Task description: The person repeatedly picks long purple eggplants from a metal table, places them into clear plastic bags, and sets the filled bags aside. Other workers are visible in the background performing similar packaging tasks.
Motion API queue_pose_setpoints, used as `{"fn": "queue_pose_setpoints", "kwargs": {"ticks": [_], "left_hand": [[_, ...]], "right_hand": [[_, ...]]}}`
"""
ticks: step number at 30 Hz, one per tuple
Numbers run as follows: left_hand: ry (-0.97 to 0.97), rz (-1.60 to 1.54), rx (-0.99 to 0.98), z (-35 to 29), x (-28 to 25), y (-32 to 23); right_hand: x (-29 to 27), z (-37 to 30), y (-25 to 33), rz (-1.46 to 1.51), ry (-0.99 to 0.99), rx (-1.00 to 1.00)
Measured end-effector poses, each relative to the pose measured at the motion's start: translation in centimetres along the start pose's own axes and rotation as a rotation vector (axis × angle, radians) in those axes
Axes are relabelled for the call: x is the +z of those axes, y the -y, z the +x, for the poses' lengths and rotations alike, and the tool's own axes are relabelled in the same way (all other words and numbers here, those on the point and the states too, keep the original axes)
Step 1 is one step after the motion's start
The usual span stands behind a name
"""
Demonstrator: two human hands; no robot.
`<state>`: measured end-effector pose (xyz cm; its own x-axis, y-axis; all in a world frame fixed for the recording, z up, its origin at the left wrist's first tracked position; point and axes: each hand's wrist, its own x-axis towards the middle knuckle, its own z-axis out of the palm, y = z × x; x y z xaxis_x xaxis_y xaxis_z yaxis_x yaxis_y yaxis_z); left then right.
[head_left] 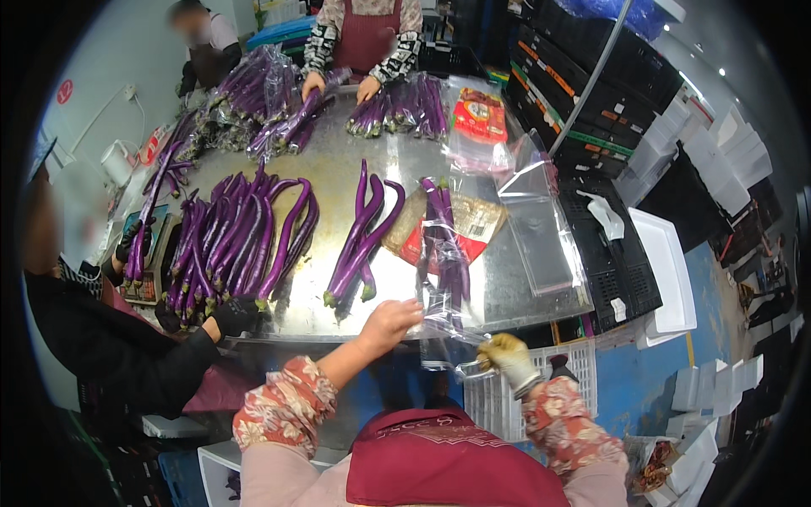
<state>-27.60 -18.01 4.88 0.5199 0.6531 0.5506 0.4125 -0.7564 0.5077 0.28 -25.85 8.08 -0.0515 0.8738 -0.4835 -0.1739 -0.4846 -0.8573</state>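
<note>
Eggplants [448,275] lie in one clear bag [438,353] between two hands [392,326] [508,358], one gloved.

The eggplants [224,232] at left of centre have smooth, glossy skin. The desk [338,160] beneath looks like shiny, streaked metal. Below centre, the bag [438,353] is clear, crinkled, glossy plastic. At the lower edge, the apron [448,465] is matt cloth; right of centre, the crate [604,220] is matt plastic.

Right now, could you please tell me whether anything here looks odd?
The right hand wears a yellowish-white glove while the left hand is bare, an odd mismatch. The clear plastic bag of purple eggplants overhangs the metal table's near edge, perhaps from handling.
</note>
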Motion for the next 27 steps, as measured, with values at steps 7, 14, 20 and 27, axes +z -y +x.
{"fn": "queue_pose_setpoints", "kwargs": {"ticks": [7,14,20,27], "left_hand": [[0.073,0.074,-0.302,-7.5,1.7,-1.9],[-0.148,-1.059,-1.380,-7.6,2.1,-6.1],[-0.068,-1.257,-1.428,-11.6,5.5,-6.4],[-0.112,-1.132,-1.491,-13.3,5.2,-7.0]], "right_hand": [[1.6,0.4,-8.0,-0.089,-0.030,0.061],[0.6,-2.2,-8.0,-0.256,0.089,0.156],[-3.4,-4.4,-7.9,-0.208,0.278,0.397],[-0.8,-2.4,-6.6,-0.278,0.163,0.331]]}}
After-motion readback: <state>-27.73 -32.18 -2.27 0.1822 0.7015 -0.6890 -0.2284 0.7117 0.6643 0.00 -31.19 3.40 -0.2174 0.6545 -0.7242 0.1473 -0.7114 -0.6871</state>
